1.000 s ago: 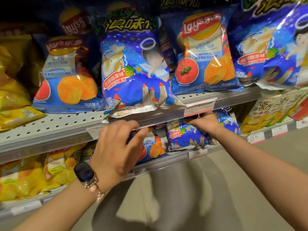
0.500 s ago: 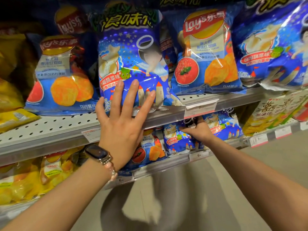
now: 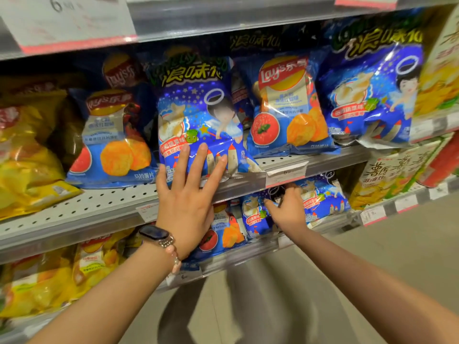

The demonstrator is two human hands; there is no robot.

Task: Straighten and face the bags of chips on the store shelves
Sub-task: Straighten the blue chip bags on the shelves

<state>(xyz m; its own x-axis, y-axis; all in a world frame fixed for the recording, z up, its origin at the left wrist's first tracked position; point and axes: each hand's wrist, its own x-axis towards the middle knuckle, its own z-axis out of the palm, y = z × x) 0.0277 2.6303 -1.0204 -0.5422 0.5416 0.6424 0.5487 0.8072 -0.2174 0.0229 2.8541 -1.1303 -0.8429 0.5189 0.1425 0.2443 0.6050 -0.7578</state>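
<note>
Left hand: the left hand (image 3: 185,207) is flat, fingers straight and spread, pressed against the lower front of the blue cartoon-angel chip bag (image 3: 198,125); a smartwatch (image 3: 154,233) sits on that wrist.
Right hand: the right hand (image 3: 289,209) reaches under the middle shelf edge, fingers curled onto the top of a small blue snack bag (image 3: 320,202) on the lower shelf; how firmly it grips, I cannot tell.
Middle shelf (image 3: 74,209), left to right: yellow chip bags (image 3: 27,155), a blue Lay's tomato bag (image 3: 111,140), the pressed angel bag standing upright at the shelf lip, a second Lay's tomato bag (image 3: 285,108), a larger angel bag (image 3: 372,93) with its crumpled bottom overhanging the edge.
Lower shelf: yellow bags (image 3: 49,281) at left, small tomato bags (image 3: 221,234) behind the left wrist, small blue bags at the right hand.
Price tag (image 3: 285,171): clipped to the middle shelf rail, just above the right hand.
</note>
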